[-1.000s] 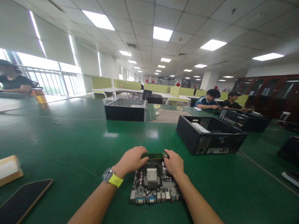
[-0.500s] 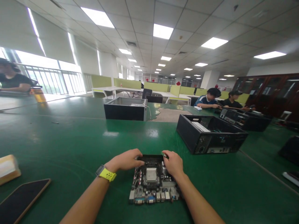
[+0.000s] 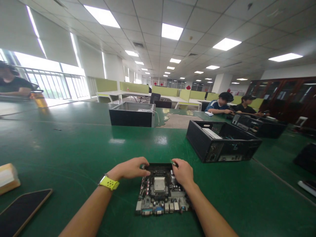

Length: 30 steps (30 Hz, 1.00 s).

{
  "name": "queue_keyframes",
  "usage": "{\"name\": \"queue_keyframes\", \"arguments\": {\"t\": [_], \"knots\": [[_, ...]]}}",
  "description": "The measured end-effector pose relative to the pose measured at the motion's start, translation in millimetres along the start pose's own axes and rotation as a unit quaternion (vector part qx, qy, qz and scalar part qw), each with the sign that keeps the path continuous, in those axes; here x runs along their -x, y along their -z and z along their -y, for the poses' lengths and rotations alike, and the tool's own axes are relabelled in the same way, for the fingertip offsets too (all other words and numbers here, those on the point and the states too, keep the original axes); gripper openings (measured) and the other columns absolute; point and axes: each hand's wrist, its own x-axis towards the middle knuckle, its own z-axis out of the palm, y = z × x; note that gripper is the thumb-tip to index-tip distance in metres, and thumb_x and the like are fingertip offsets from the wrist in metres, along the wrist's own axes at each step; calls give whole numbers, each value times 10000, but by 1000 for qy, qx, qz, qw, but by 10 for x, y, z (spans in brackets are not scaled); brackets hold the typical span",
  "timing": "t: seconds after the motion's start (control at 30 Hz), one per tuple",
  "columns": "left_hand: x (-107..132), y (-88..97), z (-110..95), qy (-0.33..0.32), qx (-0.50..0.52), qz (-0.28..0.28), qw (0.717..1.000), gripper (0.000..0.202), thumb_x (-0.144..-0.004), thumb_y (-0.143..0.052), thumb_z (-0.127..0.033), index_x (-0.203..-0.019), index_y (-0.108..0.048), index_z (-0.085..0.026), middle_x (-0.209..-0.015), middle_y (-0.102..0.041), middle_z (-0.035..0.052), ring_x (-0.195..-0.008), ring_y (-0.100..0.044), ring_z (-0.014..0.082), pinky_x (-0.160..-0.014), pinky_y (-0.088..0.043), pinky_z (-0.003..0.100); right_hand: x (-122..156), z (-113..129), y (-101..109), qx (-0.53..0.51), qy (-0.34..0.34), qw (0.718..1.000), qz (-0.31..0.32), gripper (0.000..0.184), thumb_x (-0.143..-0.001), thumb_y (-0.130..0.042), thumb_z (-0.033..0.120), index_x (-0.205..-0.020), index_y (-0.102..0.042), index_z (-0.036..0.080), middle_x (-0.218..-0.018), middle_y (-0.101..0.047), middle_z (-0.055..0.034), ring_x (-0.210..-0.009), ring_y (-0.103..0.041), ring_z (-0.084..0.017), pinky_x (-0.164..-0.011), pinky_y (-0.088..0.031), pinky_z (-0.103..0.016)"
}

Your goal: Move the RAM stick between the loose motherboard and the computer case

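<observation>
My left hand (image 3: pixel 132 168) is at the far left corner of the circuit board (image 3: pixel 177 195), thumb and forefinger parted by a clear gap, with the corner showing next to them. I cannot tell whether those fingertips press on the board or only lie just beside it. My right hand (image 3: pixel 183 171) is at the far right corner, its thumb and forefinger pinched together on a small green strip (image 3: pixel 174 163). Most of the strip is hidden by my fingers, and I cannot tell whether it touches the board.

The board lies flat on the green table (image 3: pixel 86 154) between my forearms, in the near middle. A silver square chip (image 3: pixel 159 184) is set in it, just far of its middle, and a row of sockets runs along its near edge, with a blue socket (image 3: pixel 159 210) among them. On my left wrist I have a watch with a bright yellow strap (image 3: pixel 108 182).

At the near left a dark flat slab (image 3: pixel 24 210) lies on the table, with a pale yellow block (image 3: pixel 8 177) just beyond it. To the right, well apart from my hands, stands an open black computer case (image 3: pixel 229 149). A second case (image 3: pixel 132 118) is farther off, left of the middle, and a third case (image 3: pixel 259 126) is at the far right. Two people sit at the far right, and another person sits at the far left, near an orange container (image 3: pixel 39 99).
</observation>
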Motion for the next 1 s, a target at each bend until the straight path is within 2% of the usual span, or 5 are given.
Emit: {"name": "queue_keyframes", "arguments": {"t": [0.23, 0.37, 0.5, 0.63, 1.0], "knots": [[24, 33, -33, -15, 18, -5, 1000, 470, -762, -513, -491, -1122, -566, -194, -1164, -562, 63, -1038, -509, 213, -894, -393, 306, 16, 31, 39, -38, 22, 999, -5, 259, -825, -457, 217, -988, -651, 272, -995, -668, -5, -921, -590, -158, -776, -436, -250], [25, 19, -19, 9, 14, 6, 1000, 503, -750, -520, -517, -1137, -567, -198, -1180, -561, 70, -1043, -513, 222, -885, -399, 311, 19, 36, 29, -40, 14, 999, 0, 250, -821, -469, 220, -979, -654, 279, -992, -668, 5, -929, -585, -161, -779, -430, -255], [1, -12, 18, 33, 7, 0, 999, 560, -732, -522, -553, -1155, -564, -187, -1194, -562, 85, -1051, -516, 236, -888, -399, 325, 26, 34, 30, -74, 33, 997, -20, 255, -828, -464, 213, -990, -654, 266, -984, -668, 6, -930, -579, -153, -807, -414, -245], [-17, -21, 37, 17, 8, -5, 1000, 581, -726, -529, -554, -1167, -557, -179, -1205, -561, 88, -1069, -511, 236, -912, -390, 323, 35, 31, 41, -100, 40, 993, -43, 251, -832, -463, 212, -990, -656, 242, -959, -669, 4, -915, -574, -140, -797, -405, -222], [-15, -36, 59, 12, -3, -6, 1000, 560, -718, -547, -543, -1152, -562, -190, -1190, -564, 77, -1056, -516, 227, -901, -396, 315, 36, 66, 80, -97, 36, 995, -14, 327, -791, -456, 172, -1038, -660, 232, -998, -672, -10, -950, -561, -149, -834, -392, -230]]}}
